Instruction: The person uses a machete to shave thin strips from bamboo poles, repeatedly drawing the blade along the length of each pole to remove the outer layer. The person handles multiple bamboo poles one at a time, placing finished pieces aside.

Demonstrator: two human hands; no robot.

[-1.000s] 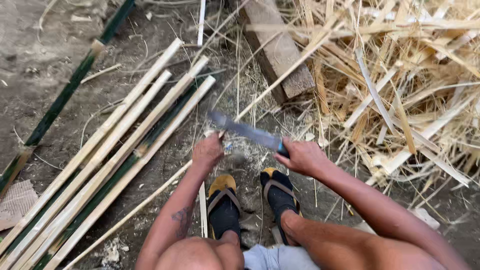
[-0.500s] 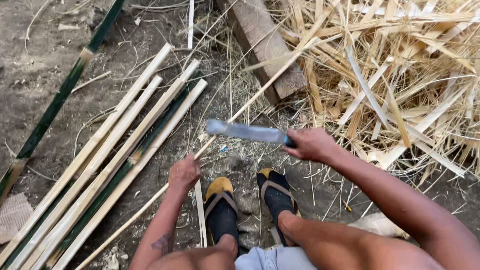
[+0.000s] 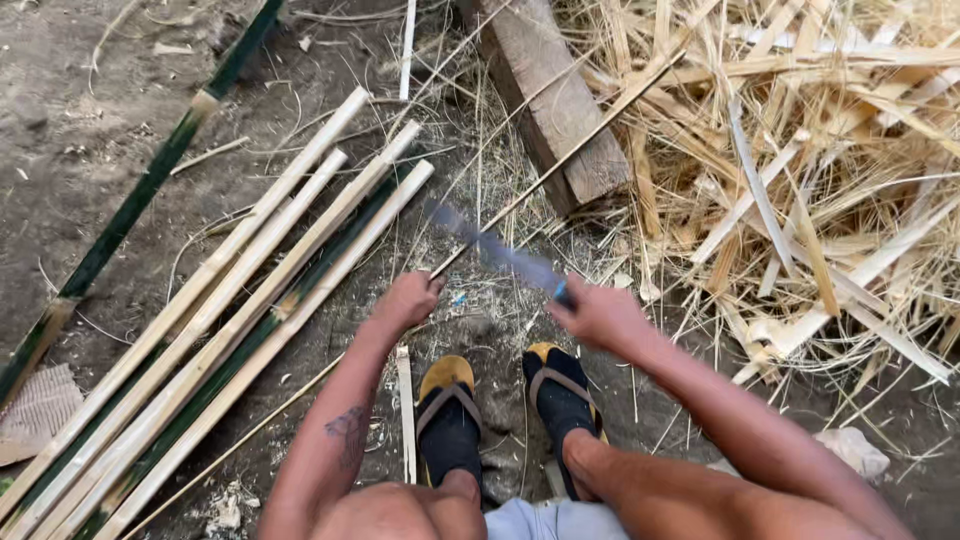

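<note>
Head view: right hand [image 3: 600,315] clenched on a motion-blurred blade [image 3: 495,250] pointing to ten o'clock; handle hidden. Left hand [image 3: 405,300] closed around a thin bamboo strip [image 3: 560,155] running to one o'clock, lower end cut off.

Split bamboo [image 3: 250,300] left – shavings pile [image 3: 800,180] right – plank [image 3: 550,100] between.
</note>
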